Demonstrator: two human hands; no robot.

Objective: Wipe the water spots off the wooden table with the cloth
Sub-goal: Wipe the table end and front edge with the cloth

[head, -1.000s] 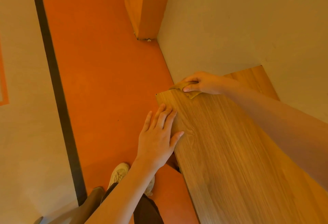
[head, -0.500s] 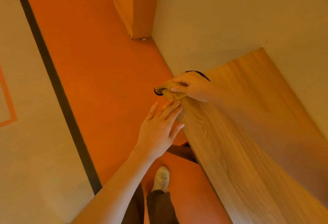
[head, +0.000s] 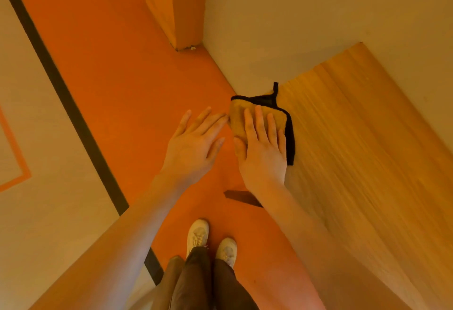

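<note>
Since half a second back: right hand [head: 263,149] has gone from a bunched hold on the cloth [head: 247,118] to lying flat over it; cloth now spread out, dark trim showing. Left hand [head: 193,145] has come off the table edge.

Cloth: yellow, black-edged, lies at the near-left corner of the wooden table [head: 355,138], one end lapping past the corner edge. A black loop sticks up from its far side.

Right hand: fingers straight and together, palm down, pressing the cloth to the tabletop; nothing curled round it.

Left hand: fingers spread and straight, holding nothing, over the orange floor [head: 110,52], fingertips just beside the cloth's left end.

Water spots: cannot make any out on the wood.

Below: two pale shoes [head: 197,235] on the floor. Orange pillar [head: 176,3] stands against the wall beyond the table. No containers in view.
</note>
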